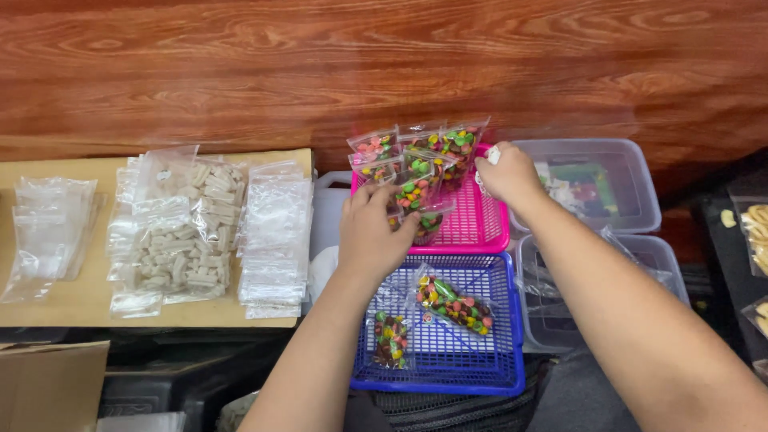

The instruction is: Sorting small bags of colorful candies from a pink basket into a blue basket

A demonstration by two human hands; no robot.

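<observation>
Nearest to us sits the blue basket [448, 364], a slotted plastic tray with two small clear bags of coloured candies [452, 304] lying flat on its floor, one near the middle and one toward its left edge. Behind everything runs a wall of reddish wood grain [384, 64], the biggest surface we see. To the left lies our worktop [72, 308], a pale board carrying stacks of empty clear zip bags [276, 240], another loose heap of them at its far left, and a pile of bags filled with white stick-shaped pieces [188, 240]. On the right stand two clear plastic tubs [632, 172], one behind the other, the far one holding green and dark packets we cannot make out. Just beyond the blue basket sits the pink basket [480, 228], touching it edge to edge and packed along its far side with upright candy bags [416, 172]. Our left hand [372, 232] reaches over the pink basket's near left corner, fingers curled down around one candy bag that stands among the others. Our right hand [508, 172] rests at the pink basket's right rim, fingers bent and pinching the edge of a bag at the end of the row.
</observation>
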